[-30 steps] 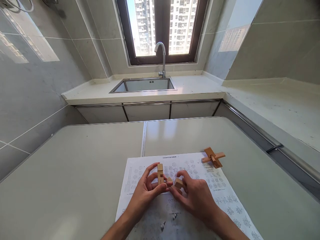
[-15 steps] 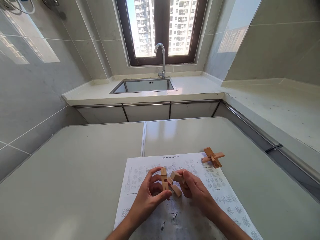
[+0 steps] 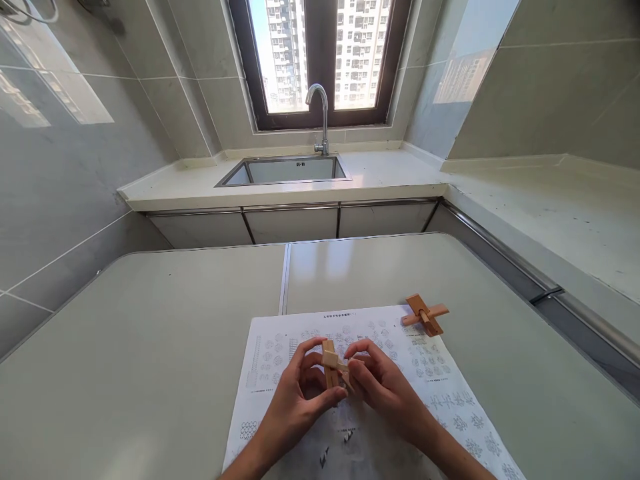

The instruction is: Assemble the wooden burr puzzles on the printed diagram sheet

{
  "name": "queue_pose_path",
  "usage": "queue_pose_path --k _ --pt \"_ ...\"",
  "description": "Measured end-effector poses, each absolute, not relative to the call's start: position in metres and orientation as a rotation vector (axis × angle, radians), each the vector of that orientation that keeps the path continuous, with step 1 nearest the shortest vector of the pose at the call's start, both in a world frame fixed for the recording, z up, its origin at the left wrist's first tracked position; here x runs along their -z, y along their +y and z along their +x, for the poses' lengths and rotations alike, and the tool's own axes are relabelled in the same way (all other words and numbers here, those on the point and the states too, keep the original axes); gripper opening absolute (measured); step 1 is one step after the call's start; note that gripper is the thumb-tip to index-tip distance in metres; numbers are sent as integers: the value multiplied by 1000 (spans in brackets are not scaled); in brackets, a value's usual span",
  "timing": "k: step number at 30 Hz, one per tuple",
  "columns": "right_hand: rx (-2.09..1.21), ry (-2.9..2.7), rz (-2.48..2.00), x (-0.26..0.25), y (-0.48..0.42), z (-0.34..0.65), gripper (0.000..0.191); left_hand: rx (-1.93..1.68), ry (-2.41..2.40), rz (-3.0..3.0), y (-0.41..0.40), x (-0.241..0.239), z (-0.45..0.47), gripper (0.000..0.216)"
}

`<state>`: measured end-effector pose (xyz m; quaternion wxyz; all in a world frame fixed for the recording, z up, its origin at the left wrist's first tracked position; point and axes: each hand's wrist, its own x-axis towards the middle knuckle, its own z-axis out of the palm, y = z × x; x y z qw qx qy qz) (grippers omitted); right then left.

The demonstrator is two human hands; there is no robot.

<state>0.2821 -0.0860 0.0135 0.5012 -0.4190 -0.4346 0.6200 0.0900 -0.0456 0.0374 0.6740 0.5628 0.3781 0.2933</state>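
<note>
My left hand (image 3: 304, 393) grips an upright notched wooden block (image 3: 330, 380) between thumb and fingers, over the printed sheet. My right hand (image 3: 383, 383) pinches the thin end of a second wooden piece (image 3: 331, 359), whose thick end lies across the face of the first block. Another wooden strip angles down between the two hands, partly covered by the right fingers. Whether the two main pieces interlock cannot be made out. Beneath the hands lies a large white sheet (image 3: 280, 340) printed with small line drawings.
A crossed wooden assembly (image 3: 425, 315) rests at the sheet's upper right edge. The pale table (image 3: 150, 347) has a seam running away from me. Beyond it stand a counter (image 3: 385, 170), a sink (image 3: 285, 172) and a tap (image 3: 324, 120) below a window.
My right hand has brought its wooden piece leftward, so its thick end now overlaps the block in my left hand. The left hand keeps its grip, and the view has shifted slightly.
</note>
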Motion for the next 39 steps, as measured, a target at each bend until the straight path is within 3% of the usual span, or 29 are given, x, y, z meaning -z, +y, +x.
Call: queue_pose_path --k 9,20,25,39 --pt "-1615 -1038 -1045 -18 -88 286 45 -679 835 1298 -48 -36 92 62" --pt "-1102 -1358 -1276 -16 -93 284 36 -620 806 1345 -49 -39 91 61" --pt "-1057 -1440 -1246 -16 -95 281 27 -631 785 1353 -50 -36 92 61" --pt "-1052 -1384 -1363 -19 -93 281 36 -637 698 1351 -53 -32 91 62"
